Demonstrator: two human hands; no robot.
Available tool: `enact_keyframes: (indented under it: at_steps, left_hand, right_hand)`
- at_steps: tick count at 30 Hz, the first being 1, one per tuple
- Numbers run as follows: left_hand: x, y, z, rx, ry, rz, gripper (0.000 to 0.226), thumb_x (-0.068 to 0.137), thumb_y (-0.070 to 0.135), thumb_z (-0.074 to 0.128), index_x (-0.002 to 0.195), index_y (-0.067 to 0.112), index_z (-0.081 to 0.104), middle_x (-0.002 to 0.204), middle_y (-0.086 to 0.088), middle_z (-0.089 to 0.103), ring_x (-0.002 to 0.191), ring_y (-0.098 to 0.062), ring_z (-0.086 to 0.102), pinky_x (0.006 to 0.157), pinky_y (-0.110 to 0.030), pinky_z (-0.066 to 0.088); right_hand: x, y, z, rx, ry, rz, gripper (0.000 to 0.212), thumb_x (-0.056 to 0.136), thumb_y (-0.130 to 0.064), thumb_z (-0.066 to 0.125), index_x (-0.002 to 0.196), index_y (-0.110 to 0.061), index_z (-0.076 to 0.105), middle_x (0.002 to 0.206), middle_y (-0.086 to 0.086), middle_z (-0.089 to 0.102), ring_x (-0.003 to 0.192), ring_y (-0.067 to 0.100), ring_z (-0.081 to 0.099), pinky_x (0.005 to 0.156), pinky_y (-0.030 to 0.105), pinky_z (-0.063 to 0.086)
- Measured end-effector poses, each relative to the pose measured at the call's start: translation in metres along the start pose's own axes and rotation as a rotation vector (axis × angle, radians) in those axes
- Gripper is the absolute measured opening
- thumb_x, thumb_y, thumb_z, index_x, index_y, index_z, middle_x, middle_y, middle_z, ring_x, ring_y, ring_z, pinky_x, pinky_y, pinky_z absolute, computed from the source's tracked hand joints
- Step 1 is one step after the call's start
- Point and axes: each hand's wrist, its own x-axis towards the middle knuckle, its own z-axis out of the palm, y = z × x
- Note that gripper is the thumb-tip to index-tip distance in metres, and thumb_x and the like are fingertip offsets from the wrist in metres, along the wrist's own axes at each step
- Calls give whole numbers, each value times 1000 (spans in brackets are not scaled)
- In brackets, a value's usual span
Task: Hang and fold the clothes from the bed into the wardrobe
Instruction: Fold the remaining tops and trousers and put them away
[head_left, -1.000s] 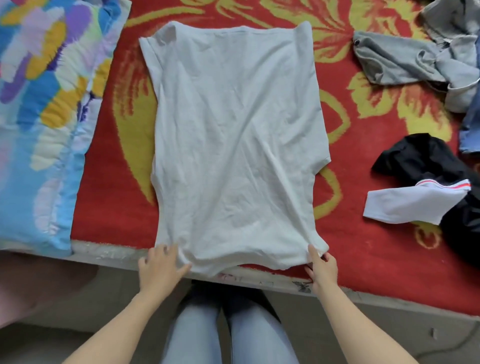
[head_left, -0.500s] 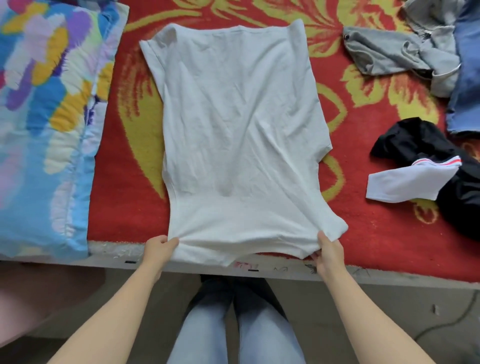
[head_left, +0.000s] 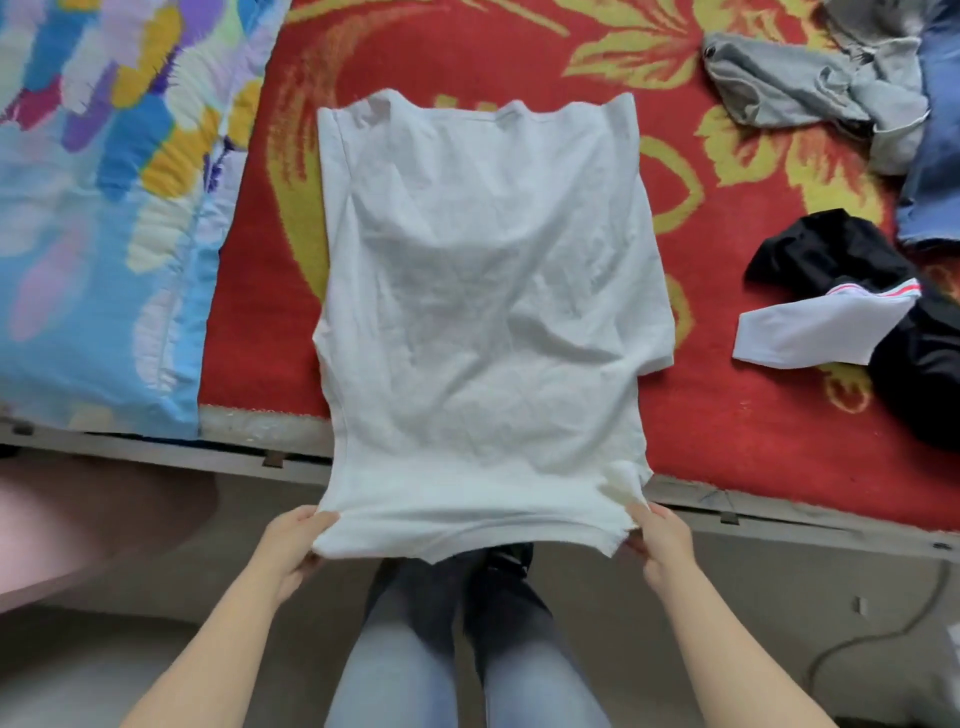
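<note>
My fingertips hid under cloth. Left hand (head_left: 292, 540) and right hand (head_left: 661, 540) pinched the hem corners of the creased white shirt (head_left: 483, 312), which overhung the bed's (head_left: 753, 426) near edge.

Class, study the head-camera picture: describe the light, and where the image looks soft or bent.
Head view: soft, even light, no hard shadows on the white shirt; the bed edge bows slightly, wide-angle distortion; the pink shape at lower left is blurred.

no text, label, brand or number can be read anywhere in the frame.
</note>
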Motion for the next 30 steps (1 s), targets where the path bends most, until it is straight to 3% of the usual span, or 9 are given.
enact_keyframes:
  at_steps: [3,9,13,16,18,20,22,26,30]
  left_hand:
    - [-10,-14,0,-176,-31,-86,6,91,2,56,91,4,61,73,-8,70,61,-18,63,44,-18,48]
    - [-26,-14,-2,-351,-18,-206,12,88,9,61,100,5,59,89,-11,64,74,-21,57,63,-28,39]
    - [-38,16,6,-418,-39,-239,3,89,10,58,91,9,56,72,-6,65,68,-16,56,47,-22,47]
    - [-44,80,18,-537,-22,-162,11,88,12,57,78,12,53,47,0,61,47,-9,58,38,-14,45]
    - [-44,134,31,-673,-107,-22,17,92,27,53,90,11,57,64,-4,66,56,-12,64,45,-19,51]
    - [-36,167,45,-726,-240,70,55,92,56,40,124,12,48,111,-15,60,95,-27,63,75,-35,54]
    - [-18,172,60,-568,-237,58,80,85,73,34,147,24,23,145,-17,34,124,-38,45,102,-50,37]
    - [19,140,79,-263,85,21,85,89,47,58,150,31,1,156,-9,16,138,-38,26,107,-55,29]
    - [59,132,77,-367,120,-141,72,87,29,66,145,13,27,146,-19,35,130,-36,40,101,-48,36]
  right_hand:
    - [-7,6,-14,16,-42,50,10,91,-2,52,90,-10,58,72,6,56,45,17,56,41,18,45]
    - [-15,-9,-28,-4,-175,178,10,95,-10,47,88,-8,53,78,14,61,70,28,59,57,35,47]
    - [-18,-48,-24,-93,-240,185,9,94,-13,44,90,-8,51,77,16,63,74,28,58,61,35,44]
    - [-12,-110,-3,-75,-265,78,11,94,-15,44,91,-9,52,56,10,67,65,26,64,58,34,48]
    - [-10,-159,17,65,-335,4,23,98,-25,41,110,-10,53,63,8,70,59,21,69,55,30,55]
    - [-7,-192,37,154,-429,-15,59,98,-49,32,140,-8,34,106,17,67,89,27,69,74,37,55]
    - [0,-202,56,34,-386,-3,76,93,-62,27,148,-10,17,139,22,42,119,35,53,93,47,42]
    - [26,-162,75,-174,-121,-52,53,97,-35,43,144,-14,29,143,12,40,125,34,44,102,47,34]
    - [56,-140,80,-105,45,0,51,93,-19,53,138,0,37,142,15,41,129,35,40,103,49,34]
